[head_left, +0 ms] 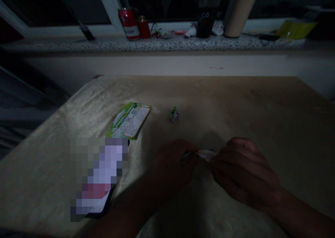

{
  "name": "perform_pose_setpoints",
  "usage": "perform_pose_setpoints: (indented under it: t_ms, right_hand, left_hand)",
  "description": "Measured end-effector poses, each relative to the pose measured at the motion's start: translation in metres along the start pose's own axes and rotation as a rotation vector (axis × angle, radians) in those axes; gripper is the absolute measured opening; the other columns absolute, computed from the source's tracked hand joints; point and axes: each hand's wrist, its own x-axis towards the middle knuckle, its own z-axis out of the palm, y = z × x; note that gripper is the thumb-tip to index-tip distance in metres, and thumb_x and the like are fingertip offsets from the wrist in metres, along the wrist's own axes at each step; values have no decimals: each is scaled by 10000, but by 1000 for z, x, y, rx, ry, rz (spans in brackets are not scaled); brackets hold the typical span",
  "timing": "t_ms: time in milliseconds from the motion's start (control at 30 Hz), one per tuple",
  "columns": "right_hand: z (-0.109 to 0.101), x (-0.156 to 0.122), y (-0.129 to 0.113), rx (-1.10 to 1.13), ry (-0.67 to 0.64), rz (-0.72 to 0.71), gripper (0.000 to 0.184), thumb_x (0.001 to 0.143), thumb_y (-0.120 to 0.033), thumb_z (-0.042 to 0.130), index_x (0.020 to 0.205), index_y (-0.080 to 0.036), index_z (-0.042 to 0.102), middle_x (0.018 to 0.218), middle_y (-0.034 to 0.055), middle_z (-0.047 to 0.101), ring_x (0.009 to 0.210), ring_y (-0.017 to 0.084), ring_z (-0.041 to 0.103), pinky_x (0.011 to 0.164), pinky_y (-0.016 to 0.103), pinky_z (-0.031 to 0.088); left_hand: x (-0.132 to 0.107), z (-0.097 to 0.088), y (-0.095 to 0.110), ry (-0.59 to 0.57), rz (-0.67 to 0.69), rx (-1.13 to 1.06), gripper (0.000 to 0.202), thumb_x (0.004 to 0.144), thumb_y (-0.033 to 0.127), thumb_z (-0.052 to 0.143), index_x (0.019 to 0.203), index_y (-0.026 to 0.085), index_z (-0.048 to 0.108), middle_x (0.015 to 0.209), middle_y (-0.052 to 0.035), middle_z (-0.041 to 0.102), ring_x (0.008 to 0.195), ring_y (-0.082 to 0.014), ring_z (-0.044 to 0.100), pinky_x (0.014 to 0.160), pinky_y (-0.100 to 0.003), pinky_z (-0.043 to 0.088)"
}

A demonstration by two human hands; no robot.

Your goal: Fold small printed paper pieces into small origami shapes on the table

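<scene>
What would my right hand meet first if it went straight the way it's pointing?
Beyond the pale strip that both hands seem to pinch, your right hand would probably meet your left hand first, though depth is unclear in this dim light.

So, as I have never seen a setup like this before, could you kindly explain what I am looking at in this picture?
There is no machine here: these are a person's bare hands, seen from a camera worn on that person's head, looking forward and down. The left hand and right hand pinch a small pale strip between them; it is too dim to tell its material. On the table lie a smartphone with its screen pixelated, some green printed leaflets and a small crumpled wrapper. Behind, the windowsill holds, among other things, a red drink can and a dark lidded cup.
</scene>
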Motion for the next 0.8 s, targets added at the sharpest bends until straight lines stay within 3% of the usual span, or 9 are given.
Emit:
perform_pose_setpoints:
  t_ms: [100, 300, 433, 633, 800]
  right_hand:
    - [-2, 2, 0, -25, -13, -16, 88, 888, -74, 712, 883, -162, 718, 773, 28, 782, 678, 165, 712, 775, 411, 540]
    - [-10, 5, 6, -58, 33, 2, 102, 846, -53, 755, 867, -144, 714, 743, 55, 758, 647, 182, 702, 731, 416, 542]
    - [-10, 6, 7, -25, 45, 30, 117, 845, -45, 750, 871, -153, 712, 747, 53, 753, 652, 188, 704, 730, 420, 545]
    - [-9, 7, 8, 0, 48, 45, 147, 827, -17, 752, 907, -137, 723, 756, 66, 740, 665, 195, 695, 722, 419, 553]
    - [-6, 7, 11, 24, 75, 78, 167, 827, -29, 754, 934, -151, 715, 747, 56, 738, 666, 200, 702, 727, 420, 553]
  left_hand:
    - [-1, -1, -2, 22, -9, -12, 102, 841, 110, 670, 825, 183, 740, 723, 20, 756, 620, -136, 696, 575, -242, 493]
    - [-3, -4, -10, -35, 170, -125, 113, 948, 171, 648, 983, 169, 756, 847, -10, 792, 735, -139, 731, 674, -258, 540]
    - [-3, -3, -12, 17, 158, -164, 127, 978, 186, 636, 984, 182, 763, 818, 0, 791, 699, -122, 719, 655, -242, 526]
    - [-1, -3, -14, -11, 239, -192, 165, 1007, 216, 612, 973, 172, 767, 677, 23, 737, 575, -104, 635, 615, -238, 484]
    - [-1, -2, -17, -55, 266, -138, 184, 1028, 239, 573, 1002, 196, 750, 721, 19, 768, 587, -118, 659, 623, -253, 481]
